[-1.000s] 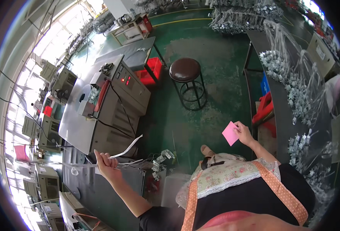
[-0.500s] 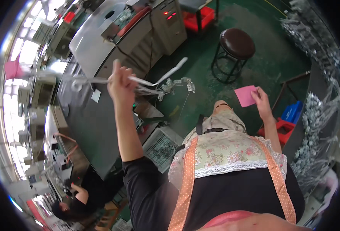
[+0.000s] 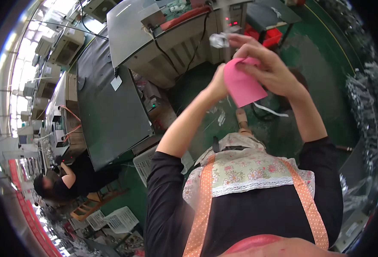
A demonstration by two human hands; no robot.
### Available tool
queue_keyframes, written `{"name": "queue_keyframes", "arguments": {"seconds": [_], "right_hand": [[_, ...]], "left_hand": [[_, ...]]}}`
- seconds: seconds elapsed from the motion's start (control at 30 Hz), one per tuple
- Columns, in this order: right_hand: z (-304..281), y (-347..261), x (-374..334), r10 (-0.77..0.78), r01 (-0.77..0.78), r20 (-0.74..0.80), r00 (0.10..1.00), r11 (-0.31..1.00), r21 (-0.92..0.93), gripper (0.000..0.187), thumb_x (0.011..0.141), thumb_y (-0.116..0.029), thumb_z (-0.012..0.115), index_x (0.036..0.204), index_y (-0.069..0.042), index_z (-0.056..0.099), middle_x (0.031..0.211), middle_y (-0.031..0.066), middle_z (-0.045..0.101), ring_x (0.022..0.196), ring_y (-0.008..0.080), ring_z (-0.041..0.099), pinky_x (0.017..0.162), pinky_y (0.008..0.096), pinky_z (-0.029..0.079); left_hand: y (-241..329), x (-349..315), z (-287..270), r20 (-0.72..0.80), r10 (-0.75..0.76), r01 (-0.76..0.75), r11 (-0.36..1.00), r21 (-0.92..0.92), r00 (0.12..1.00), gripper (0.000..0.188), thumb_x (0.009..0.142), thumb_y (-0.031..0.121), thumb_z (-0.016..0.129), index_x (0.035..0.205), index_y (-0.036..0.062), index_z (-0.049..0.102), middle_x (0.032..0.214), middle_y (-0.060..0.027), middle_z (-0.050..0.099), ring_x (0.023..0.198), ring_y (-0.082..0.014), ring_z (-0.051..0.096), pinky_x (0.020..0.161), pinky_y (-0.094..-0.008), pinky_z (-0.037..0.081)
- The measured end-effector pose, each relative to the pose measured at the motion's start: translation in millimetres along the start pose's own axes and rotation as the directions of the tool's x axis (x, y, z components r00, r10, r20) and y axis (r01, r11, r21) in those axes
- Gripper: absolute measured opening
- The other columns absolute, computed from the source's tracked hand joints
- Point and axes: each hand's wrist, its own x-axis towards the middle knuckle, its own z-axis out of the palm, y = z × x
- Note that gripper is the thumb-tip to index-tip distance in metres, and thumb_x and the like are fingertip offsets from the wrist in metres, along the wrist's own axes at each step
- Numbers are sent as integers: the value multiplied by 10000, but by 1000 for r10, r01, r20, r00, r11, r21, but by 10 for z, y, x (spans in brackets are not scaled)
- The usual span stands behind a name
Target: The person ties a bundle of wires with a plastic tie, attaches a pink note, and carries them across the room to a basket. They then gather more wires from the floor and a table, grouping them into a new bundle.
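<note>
A pink sheet hangs in front of me, above my floral apron. My right hand grips its upper edge with curled fingers. My left hand is raised against the sheet's left side, mostly hidden behind it. White strips trail below the sheet, and I cannot tell which hand holds them.
A grey machine cabinet with cables and red lights stands ahead. A long dark workbench runs along my left. Another person in black works at its near end. White crates sit on the green floor.
Both hands have come together in front of me. My left hand swung in from the left with the white strips, and my right hand brought the pink sheet inward from the right.
</note>
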Motion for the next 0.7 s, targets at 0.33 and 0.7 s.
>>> {"name": "queue_keyframes", "arguments": {"seconds": [0.33, 0.7], "right_hand": [[-808, 1351, 552, 306, -320, 170, 937, 553, 769, 99, 904, -54, 555, 1001, -76, 556, 924, -45, 562, 855, 14, 525, 746, 188, 418], [-993, 1151, 1349, -74, -182, 302, 950, 654, 734, 134, 907, -90, 521, 990, 11, 553, 1176, 95, 553, 990, 132, 538, 879, 268, 412]], "left_hand": [[-542, 1191, 525, -171, 3, 29, 982, 184, 985, 439, 901, 115, 513, 1309, 29, 377, 1271, -166, 451, 1207, -278, 435, 983, -382, 369], [-328, 1406, 121, -539, -250, 416, 885, 209, 804, 404, 941, 257, 494, 647, -13, 558, 472, -145, 486, 427, -251, 432, 467, -397, 368]]}}
